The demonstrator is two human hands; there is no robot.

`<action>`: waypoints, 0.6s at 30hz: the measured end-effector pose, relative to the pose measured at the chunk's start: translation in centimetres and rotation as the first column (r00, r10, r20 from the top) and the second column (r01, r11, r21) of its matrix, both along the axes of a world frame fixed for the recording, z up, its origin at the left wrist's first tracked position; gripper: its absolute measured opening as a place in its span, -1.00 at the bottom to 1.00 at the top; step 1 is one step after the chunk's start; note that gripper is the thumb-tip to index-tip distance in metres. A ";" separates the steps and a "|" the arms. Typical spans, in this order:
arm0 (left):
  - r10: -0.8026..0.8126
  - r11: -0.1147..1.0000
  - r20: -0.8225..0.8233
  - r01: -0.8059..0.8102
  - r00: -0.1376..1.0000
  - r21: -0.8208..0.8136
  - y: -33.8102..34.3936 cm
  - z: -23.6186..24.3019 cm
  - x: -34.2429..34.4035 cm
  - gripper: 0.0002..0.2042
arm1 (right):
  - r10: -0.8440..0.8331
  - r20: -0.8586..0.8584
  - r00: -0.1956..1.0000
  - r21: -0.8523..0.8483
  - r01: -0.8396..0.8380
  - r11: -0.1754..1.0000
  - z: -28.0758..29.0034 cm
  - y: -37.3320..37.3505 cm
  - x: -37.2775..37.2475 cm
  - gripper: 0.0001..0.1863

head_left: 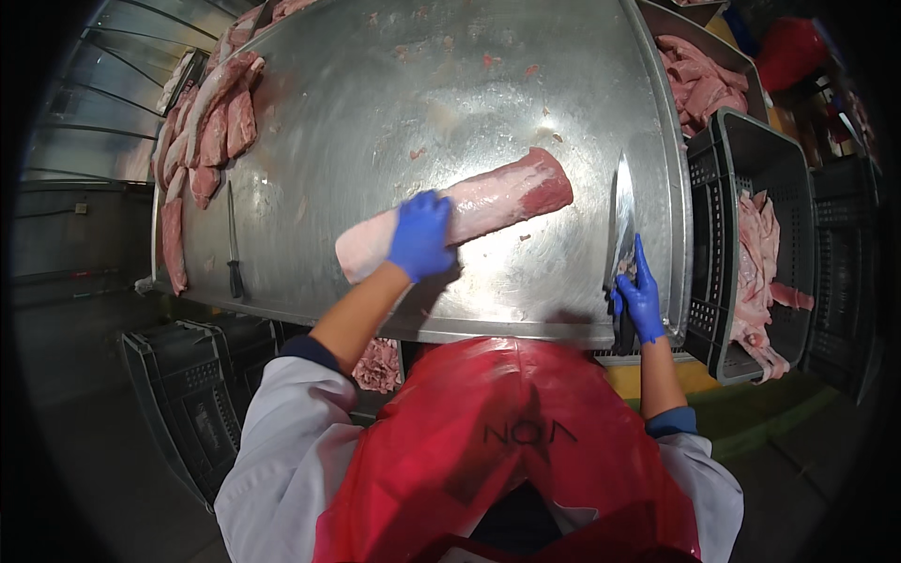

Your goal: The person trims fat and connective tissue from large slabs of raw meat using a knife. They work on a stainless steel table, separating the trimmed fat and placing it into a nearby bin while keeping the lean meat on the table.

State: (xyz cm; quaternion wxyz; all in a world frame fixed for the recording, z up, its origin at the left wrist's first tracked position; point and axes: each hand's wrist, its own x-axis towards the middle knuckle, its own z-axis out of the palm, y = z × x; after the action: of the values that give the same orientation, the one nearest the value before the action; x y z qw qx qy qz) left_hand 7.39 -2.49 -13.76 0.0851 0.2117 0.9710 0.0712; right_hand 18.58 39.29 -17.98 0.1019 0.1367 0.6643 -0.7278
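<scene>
A long, pale pink slab of meat, like a pork loin (497, 199), lies slantwise across the metal table. My left hand (422, 235), in a blue glove, is clasped over the middle of it. The redder cut end points to the far right, the paler end to the near left. By the table's right edge my right hand (641, 298), gloved in blue too, is closed on a knife (623, 211) with a dark handle. Its blade points away from me, apart from the meat, and one finger stretches along beside it. Part of the grip is hidden.
Meat strips (214, 131) are piled at the table's left edge, near a sharpening steel (233, 244). To the right stand a grey crate (718, 202) with pale trimmings (754, 272) and a bin of meat (699, 84). More crates (188, 394) stand low on the left.
</scene>
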 end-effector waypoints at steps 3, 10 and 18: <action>-0.161 0.974 -0.277 0.198 0.947 0.112 7.7 -2.5 -0.5 -0.61 | -0.015 -0.014 1.000 -0.027 0.014 1.000 -0.2 -0.4 -1.9 -0.11; -0.288 0.956 -0.185 0.272 0.940 -0.107 10.3 -6.0 -3.9 -0.81 | -0.093 -0.001 0.996 -0.031 0.093 0.995 0.5 -1.2 -1.8 -0.13; -0.214 0.973 -0.248 0.184 0.945 -0.138 6.2 -3.4 -4.3 -0.62 | -0.084 -0.035 0.996 -0.078 0.081 0.994 -2.3 -2.1 -0.6 -0.15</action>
State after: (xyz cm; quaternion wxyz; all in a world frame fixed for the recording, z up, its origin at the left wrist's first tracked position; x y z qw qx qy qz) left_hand 3.13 3.67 -17.12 -0.0251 0.3109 0.9499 -0.0216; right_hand 17.98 37.17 -20.24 0.0644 0.1461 0.6317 -0.7586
